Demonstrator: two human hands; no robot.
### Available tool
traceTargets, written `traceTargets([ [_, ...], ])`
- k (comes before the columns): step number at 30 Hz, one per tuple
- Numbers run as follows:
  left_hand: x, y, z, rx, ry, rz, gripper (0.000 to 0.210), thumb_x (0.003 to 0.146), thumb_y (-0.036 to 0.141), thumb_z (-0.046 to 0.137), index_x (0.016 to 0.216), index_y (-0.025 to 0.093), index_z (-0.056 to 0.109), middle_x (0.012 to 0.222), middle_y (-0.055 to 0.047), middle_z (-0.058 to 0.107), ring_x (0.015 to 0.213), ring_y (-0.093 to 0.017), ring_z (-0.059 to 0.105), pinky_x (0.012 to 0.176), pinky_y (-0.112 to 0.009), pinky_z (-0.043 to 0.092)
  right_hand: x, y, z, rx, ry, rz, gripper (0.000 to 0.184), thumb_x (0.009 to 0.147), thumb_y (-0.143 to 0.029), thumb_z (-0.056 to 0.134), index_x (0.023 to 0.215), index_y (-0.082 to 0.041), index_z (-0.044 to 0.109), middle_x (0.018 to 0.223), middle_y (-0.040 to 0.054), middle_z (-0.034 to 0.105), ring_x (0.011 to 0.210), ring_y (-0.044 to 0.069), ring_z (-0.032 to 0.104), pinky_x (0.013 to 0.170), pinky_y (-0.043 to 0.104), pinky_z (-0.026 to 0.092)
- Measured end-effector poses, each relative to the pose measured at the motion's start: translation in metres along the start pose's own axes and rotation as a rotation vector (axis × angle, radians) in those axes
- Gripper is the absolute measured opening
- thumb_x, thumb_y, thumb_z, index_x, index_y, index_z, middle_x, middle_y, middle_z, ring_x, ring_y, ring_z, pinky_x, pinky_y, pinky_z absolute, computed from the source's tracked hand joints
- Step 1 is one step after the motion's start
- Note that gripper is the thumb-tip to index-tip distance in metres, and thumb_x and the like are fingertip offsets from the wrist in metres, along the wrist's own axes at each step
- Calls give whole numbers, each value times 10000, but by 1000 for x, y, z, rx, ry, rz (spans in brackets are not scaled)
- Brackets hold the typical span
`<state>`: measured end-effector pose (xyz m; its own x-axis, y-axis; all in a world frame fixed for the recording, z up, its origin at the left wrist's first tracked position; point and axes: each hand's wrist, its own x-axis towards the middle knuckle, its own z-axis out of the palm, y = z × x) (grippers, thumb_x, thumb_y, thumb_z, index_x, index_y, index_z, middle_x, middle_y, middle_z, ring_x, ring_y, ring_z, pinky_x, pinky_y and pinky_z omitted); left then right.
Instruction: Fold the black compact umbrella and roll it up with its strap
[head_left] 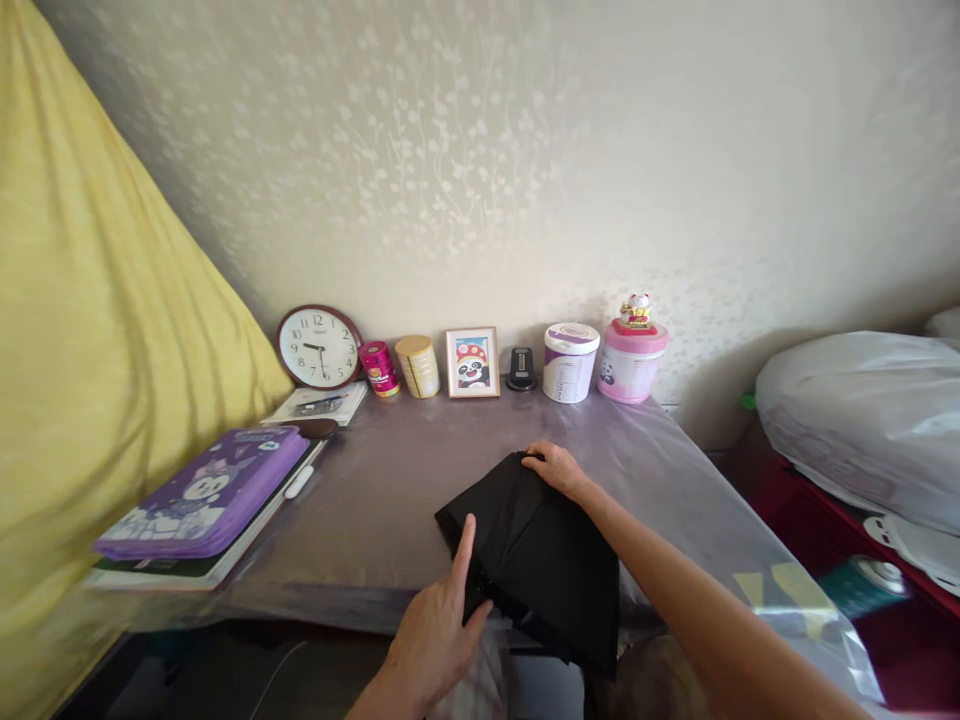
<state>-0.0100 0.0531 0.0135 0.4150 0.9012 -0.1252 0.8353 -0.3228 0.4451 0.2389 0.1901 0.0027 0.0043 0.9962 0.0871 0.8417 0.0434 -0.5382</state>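
A black folding umbrella (555, 560), its fabric loose and partly spread, is held tilted over the front edge of the table. My left hand (439, 625) is closed around its near end, where the handle is mostly hidden; the index finger points up along the fabric. At the far end, my right hand (555, 468) grips the top of the umbrella, with fingers curled over the fabric. Folds of the canopy hang down below the table edge between my forearms.
Along the wall stand a clock (319, 347), a pink can (379, 369), a yellow container (418, 366), a panda picture frame (473, 363), a white tub (571, 364) and a pink tub (632, 365). A purple case (206, 495) lies left, beside a yellow curtain (112, 300). White bags (862, 420) sit right.
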Motion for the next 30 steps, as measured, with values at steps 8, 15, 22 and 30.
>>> traceTargets([
  [8,6,0,-1,164,-72,149,699,859,226,389,1404,381,-20,1029,-56,623,873,-223,623,719,-298,449,0,-3,-3,-40,-6,27,156,790,-269,555,875,-202,668,929,42,676,892,194,606,769,265,425],
  [15,5,-1,0,101,-75,117,656,872,257,368,1424,307,17,1014,-74,630,893,-223,609,745,-295,440,-4,-6,0,-35,39,3,133,812,-234,533,875,-211,647,925,33,678,891,182,609,783,265,425],
  [22,7,-5,3,43,-56,115,646,873,279,366,1429,265,38,948,-70,651,842,-209,607,727,-286,424,-13,-14,-14,-33,169,-124,200,900,-262,422,981,-198,594,1010,57,640,974,185,561,871,321,410],
  [30,6,-7,7,15,-41,112,639,876,282,364,1430,263,48,991,-76,653,873,-212,611,743,-281,421,-46,-27,-17,-116,-2,-740,276,927,-328,394,977,-189,627,982,56,664,999,168,568,905,312,407],
])
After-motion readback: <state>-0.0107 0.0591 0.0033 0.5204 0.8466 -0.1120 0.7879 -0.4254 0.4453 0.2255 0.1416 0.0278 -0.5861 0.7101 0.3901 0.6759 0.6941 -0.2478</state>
